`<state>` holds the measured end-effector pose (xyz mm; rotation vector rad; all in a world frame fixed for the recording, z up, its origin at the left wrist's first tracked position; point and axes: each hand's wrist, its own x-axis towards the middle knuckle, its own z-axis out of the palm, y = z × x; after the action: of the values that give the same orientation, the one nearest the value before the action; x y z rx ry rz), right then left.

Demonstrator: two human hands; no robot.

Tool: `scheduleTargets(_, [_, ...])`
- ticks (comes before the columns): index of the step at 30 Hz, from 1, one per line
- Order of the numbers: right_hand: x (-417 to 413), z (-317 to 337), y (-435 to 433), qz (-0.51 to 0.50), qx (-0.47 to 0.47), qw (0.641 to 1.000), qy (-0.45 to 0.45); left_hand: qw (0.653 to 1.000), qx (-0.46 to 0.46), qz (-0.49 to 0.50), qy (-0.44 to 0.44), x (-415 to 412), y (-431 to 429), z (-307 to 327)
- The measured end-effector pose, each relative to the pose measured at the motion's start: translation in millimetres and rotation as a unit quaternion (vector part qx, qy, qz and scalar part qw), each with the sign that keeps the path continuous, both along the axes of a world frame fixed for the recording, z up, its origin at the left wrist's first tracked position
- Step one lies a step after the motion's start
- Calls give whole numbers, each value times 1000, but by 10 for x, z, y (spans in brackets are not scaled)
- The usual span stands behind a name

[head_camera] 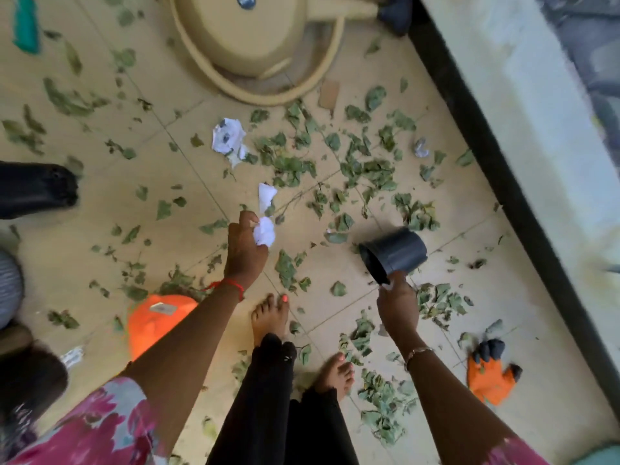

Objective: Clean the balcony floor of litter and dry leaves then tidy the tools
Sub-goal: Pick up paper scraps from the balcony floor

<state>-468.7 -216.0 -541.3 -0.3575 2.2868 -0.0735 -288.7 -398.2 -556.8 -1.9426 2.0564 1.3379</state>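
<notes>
Person stood barefoot on the tiled balcony floor (100, 209), both arms stretched down and forward. Left arm, red thread at the wrist, reached the further of the two. The left hand (244, 246) had thumb and fingers curled round a crumpled white paper ball (265, 233), low over the tiles. A second scrap of white paper (267, 195) lay just beyond it, and a larger crumpled sheet (228, 138) lay further out toward the beige plastic chair (258, 41).

Right arm, thin bracelet at the wrist, reached less far. The right hand (398, 305) gripped a small black pot (393, 254) by its rim; pot was tipped on its side, mouth turned back toward the person. Could not tell whether the pot was clear of the floor.

Dry green leaves (365, 169) lay thick between the hands and the dark wall base, with more around the feet. A small silvery wad (421, 148) sat among them near the wall. An orange glove (491, 372) with black fingertips lay flat right of the right forearm. An orange plastic object (157, 318) lay partly hidden under the left forearm.
</notes>
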Motion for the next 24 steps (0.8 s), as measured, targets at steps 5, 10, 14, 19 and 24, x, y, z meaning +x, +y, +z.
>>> scheduleTargets(5, [-270, 219, -763, -39, -54, 998, -6, 993, 102, 43, -36, 72, -298, 236])
scheduleTargets(10, [-531, 201, -1329, -55, -81, 995, 22, 972, 224, 70, 1, -171, -538, 437])
scheduleTargets(14, [-789, 144, -1576, -64, -76, 995, 8, 969, 226, 79, -56, -432, -669, 385])
scheduleTargets(19, [-1108, 102, -1720, -96, -115, 989, 5, 977, 161, 11, -137, -744, -716, 285])
scheduleTargets(24, [-1434, -124, -1871, -156, -41, 986, 43, 986, 113, -80, -91, -1164, -884, 130])
